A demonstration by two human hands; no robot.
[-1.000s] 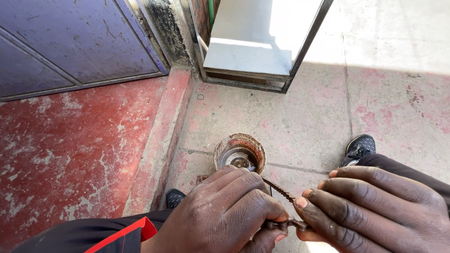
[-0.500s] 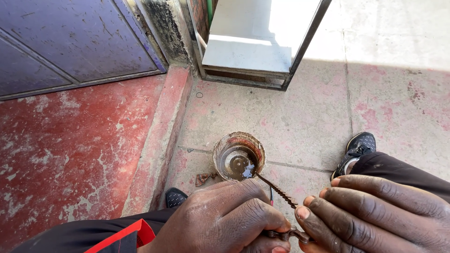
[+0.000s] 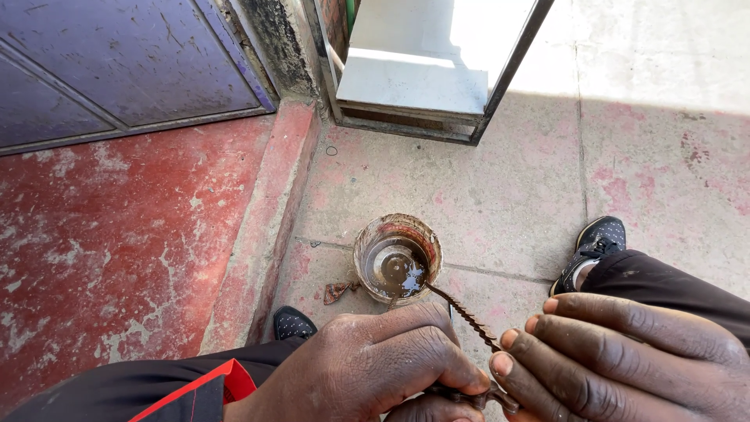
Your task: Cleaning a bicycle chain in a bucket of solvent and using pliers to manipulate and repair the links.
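1. Chain (image 3: 466, 316): one, thin and dark, near centre of the scene; near end pinched between both hands, far end dipping into the tin (image 3: 397, 259).
2. Counts: one round tin of dark liquid on the floor (image 3: 500, 187); two hands; two black shoes (image 3: 595, 241); one metal-framed cabinet (image 3: 422, 66) at far centre.
3. Left hand (image 3: 375, 367) fingers clamped together on the chain; right hand (image 3: 617, 363) fingers curled tight against its near end.
4. Versus half a second ago: the chain shows longer, and both hands sit slightly nearer.
5. Long axis runs far-left to near-right; its free end points at the tin.
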